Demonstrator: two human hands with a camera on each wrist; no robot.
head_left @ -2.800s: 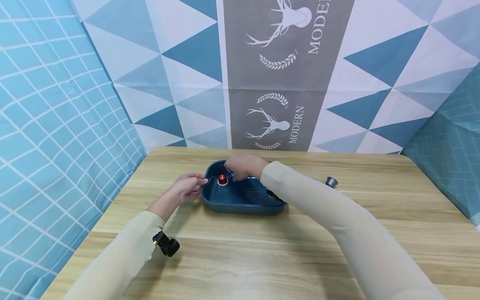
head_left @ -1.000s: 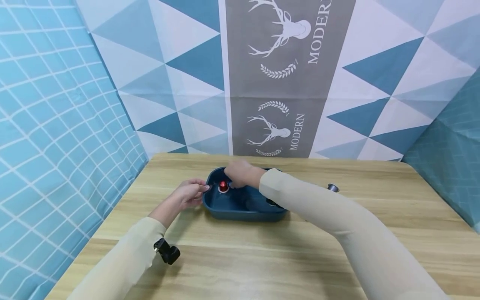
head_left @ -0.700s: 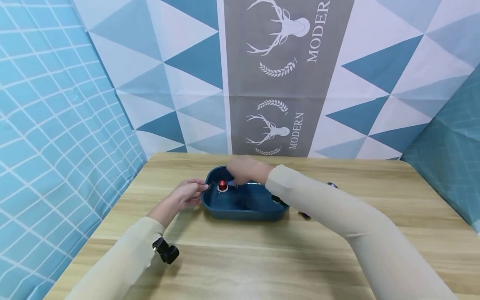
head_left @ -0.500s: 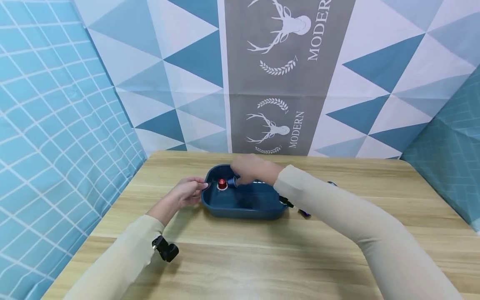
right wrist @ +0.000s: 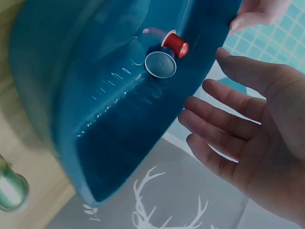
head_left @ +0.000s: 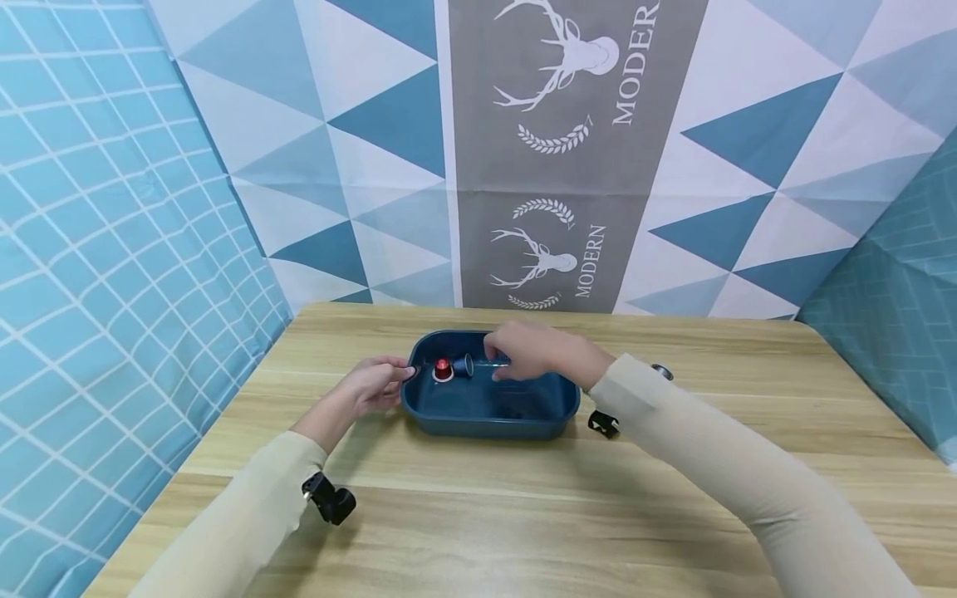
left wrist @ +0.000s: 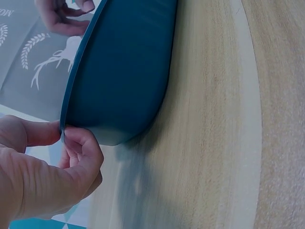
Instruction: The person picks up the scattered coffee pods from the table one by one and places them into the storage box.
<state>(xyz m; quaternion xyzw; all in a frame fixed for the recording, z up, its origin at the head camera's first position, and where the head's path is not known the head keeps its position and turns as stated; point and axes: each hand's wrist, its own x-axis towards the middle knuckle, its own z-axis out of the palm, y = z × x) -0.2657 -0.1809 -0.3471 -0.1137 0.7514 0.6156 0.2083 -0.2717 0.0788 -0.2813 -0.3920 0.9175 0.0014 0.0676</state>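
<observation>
A dark blue basin (head_left: 486,428) stands on the table. My left hand (head_left: 377,384) pinches its left rim between thumb and fingers, as the left wrist view shows at the rim (left wrist: 71,90). Inside, toward the left end, a red coffee capsule (head_left: 443,369) stands on its wide rim. Right beside it a blue coffee capsule (head_left: 463,365) lies on its side, its pale lid (right wrist: 160,65) facing the right wrist camera. My right hand (head_left: 531,350) is over the basin's right half, fingers spread and holding nothing, apart from both capsules.
On the table right of the basin lies a grey capsule (head_left: 662,371), partly hidden by the right sleeve. A shiny greenish capsule (right wrist: 12,191) shows at the edge of the right wrist view. Small black cameras sit on both wrists. A patterned cloth (head_left: 538,166) hangs behind the table.
My right hand has let go of the blue capsule beside the red one and drawn back to the right, uncovering it. The left hand keeps its grip on the rim.
</observation>
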